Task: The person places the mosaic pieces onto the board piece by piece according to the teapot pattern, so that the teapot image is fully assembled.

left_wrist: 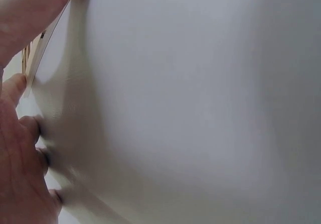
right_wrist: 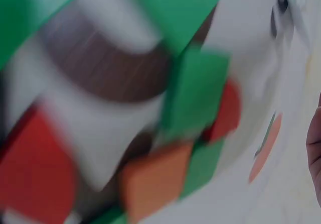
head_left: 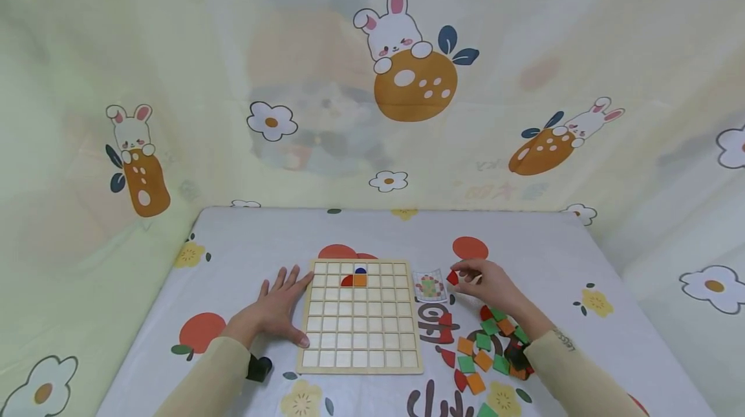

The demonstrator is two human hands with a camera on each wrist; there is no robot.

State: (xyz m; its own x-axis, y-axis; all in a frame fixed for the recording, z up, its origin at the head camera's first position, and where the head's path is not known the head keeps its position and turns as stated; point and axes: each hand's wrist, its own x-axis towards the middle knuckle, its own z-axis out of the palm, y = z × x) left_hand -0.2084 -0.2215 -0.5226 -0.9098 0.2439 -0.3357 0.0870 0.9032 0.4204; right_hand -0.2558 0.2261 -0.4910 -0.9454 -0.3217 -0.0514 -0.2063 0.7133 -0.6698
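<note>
My left hand (head_left: 276, 310) lies with spread fingers along the left side of a wooden grid board (head_left: 361, 339), its thumb and index finger at the frame. In the left wrist view, the thumb (left_wrist: 30, 18) overlaps the board's edge (left_wrist: 37, 56). Toward the top of the grid sit a blue half-round piece (head_left: 361, 270), an orange square (head_left: 360, 280) and a red quarter-round piece (head_left: 347, 281). To the right of the board, my right hand (head_left: 485, 284) pinches a red piece (head_left: 452, 278) between thumb and fingers. Beside it lies a small printed pattern card (head_left: 429, 286).
Loose green, orange and red pieces, such as this green square (head_left: 483, 341), are scattered right of the board below my right forearm. Close up, the right wrist view has an orange piece (right_wrist: 155, 179) among them. A black object (head_left: 259, 368) is by my left sleeve.
</note>
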